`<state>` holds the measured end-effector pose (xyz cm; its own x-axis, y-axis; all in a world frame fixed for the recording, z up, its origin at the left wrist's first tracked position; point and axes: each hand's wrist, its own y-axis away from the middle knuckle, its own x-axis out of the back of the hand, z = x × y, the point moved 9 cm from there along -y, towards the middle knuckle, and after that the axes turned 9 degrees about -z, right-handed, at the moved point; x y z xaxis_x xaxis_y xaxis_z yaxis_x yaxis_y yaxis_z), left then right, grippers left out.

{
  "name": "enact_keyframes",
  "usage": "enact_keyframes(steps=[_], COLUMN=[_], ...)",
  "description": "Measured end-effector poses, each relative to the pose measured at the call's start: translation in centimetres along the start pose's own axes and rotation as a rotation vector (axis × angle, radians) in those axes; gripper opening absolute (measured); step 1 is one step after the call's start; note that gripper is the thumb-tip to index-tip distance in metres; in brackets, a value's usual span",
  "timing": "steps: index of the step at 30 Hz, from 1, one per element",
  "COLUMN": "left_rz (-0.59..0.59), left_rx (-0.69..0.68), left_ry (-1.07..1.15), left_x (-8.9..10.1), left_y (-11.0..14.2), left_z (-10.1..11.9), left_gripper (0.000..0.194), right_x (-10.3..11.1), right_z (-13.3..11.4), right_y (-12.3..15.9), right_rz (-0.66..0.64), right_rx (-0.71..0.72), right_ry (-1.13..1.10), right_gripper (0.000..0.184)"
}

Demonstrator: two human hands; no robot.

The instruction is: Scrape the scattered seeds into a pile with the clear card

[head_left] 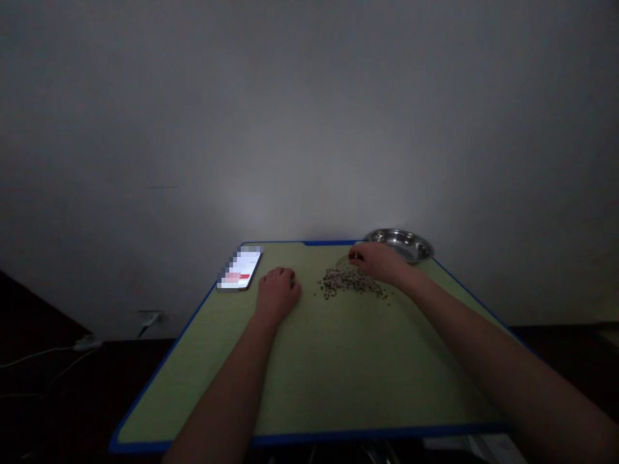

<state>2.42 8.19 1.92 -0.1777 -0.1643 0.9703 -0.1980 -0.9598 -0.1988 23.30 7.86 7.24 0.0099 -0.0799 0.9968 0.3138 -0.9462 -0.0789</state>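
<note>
Where the floor goes dark at the far left, a white plug block sits with thin pale cables trailing off it, and a little farther along another plug is stuck into the wall. Next comes the bench, pale green with a blue edge, its far side close to that wall. At its far left corner I see a phone, screen lit, a red patch near the lower end and part of it blurred out. Just right of the phone, the left hand rests on the bench, its fingers loosely curled; whether they hold anything I can't tell. Near the middle of the far half lies a spread heap of small dark and pale grains, a few strays scattered round its edges. Behind the heap shows a faint clear rim, partly covered by the right hand. That hand's fingers are bent in close together over the far side of the heap; I can't make out what, if anything, is pinched there. Just beyond it, at the far right corner, stands a shiny metal basin.
</note>
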Motion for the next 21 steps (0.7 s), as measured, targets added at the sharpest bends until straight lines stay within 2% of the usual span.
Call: enact_keyframes(steps=[5,13,21], left_rz=[0.012,-0.001,-0.013], left_rx=[-0.006,0.001,0.009], left_ry=[0.007,0.023,0.027], left_x=[-0.1,0.0,0.0], left_y=[-0.1,0.0,0.0], left_z=[-0.2,-0.1,0.0], left_gripper=[0.025,0.026,0.028], right_x=[-1.1,-3.6,-3.8], right_z=[-1.7,-3.2,-4.1], right_y=[0.5,4.5,8.1], right_rz=[0.033,-0.003,-0.002], right_rx=[0.015,0.114,0.229], right_ry=[0.107,0.207,0.213], right_gripper=[0.028,0.027,0.023])
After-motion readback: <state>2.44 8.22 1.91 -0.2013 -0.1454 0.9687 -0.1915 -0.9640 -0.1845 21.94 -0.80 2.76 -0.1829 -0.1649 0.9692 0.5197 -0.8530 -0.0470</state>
